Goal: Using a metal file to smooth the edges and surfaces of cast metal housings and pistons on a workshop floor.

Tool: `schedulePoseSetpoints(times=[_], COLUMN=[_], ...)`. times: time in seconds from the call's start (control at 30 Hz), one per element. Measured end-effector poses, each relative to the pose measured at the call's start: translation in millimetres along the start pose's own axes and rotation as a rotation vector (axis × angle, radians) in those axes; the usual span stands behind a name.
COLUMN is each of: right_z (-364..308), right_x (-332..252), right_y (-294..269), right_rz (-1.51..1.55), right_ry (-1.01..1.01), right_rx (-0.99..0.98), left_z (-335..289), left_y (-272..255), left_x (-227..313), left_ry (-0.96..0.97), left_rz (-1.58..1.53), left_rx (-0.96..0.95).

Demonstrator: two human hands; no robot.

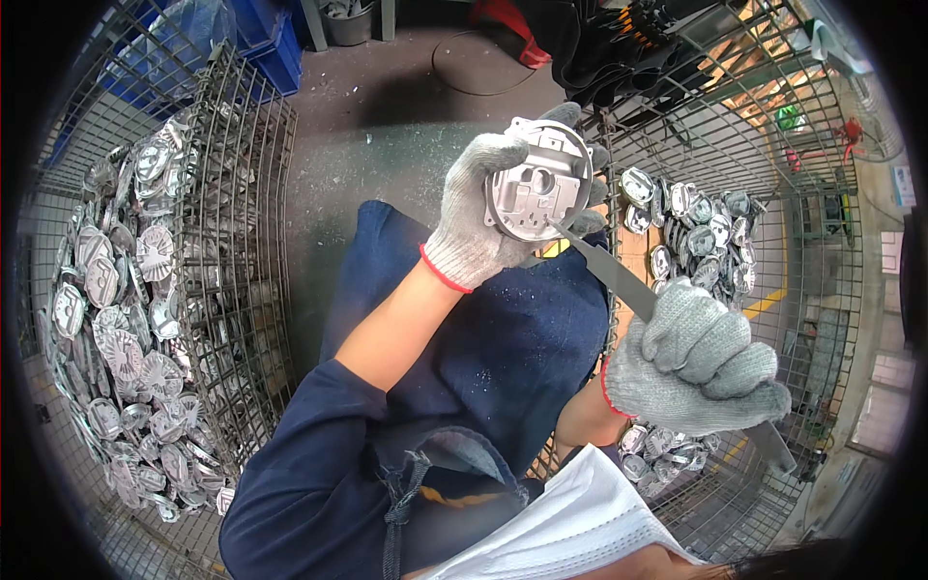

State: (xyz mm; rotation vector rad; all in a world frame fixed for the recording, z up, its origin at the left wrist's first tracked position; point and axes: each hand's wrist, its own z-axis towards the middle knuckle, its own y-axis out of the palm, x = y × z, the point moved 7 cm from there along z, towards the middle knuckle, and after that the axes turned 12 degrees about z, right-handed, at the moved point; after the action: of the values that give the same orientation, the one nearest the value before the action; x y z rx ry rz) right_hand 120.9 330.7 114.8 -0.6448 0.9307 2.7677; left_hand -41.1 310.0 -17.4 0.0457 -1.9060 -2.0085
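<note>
While the left hand (pixel 466 205) wraps its grip round a metal disc (pixel 537 188) above the lap (pixel 474 353), the right hand (pixel 696 362) (firmly closed) holds a flat tool (pixel 623 284), tip (pixel 557 228) by the disc's rim.

Hidden From View

Fingers of the right hand (pixel 704 360) hide the middle of the flat tool (pixel 623 282). Fingers of the left hand (pixel 474 208) go partly unseen behind the round casting (pixel 538 186); beyond them, the upper edge cuts off a grey bucket (pixel 350 31).
</note>
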Motion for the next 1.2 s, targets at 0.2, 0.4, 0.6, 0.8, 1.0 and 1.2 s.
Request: schedulePoseSetpoints(times=[0.2,0.4,0.6,0.8,1.0,1.2], right_z=[-7,-10,7,-8,-6,-9], right_x=[-2,4,11,-16,-27,-11], right_y=[3,3,9,26,23,14], right_rz=[-0.019,-0.115,-0.122,-0.221,-0.199,-0.152], right_ry=[-0.010,-0.072,-0.013,-0.147,-0.177,-0.106], right_rx=[-0.022,0.130,0.063,-0.004,-0.007,-0.025], left_z=[2,2,1,5,6,0], left_y=[-8,-1,-4,2,-5,3], left_x=[-2,-7,-5,-4,1,-1], left_ry=[-0.014,-0.010,0.005,0.074,0.046,0.020], left_rz=[0.141,-0.094,0.235,0.121,-0.146,-0.163], left_rx=[0.054,-0.082,0.060,-0.064,-0.075,-0.088])
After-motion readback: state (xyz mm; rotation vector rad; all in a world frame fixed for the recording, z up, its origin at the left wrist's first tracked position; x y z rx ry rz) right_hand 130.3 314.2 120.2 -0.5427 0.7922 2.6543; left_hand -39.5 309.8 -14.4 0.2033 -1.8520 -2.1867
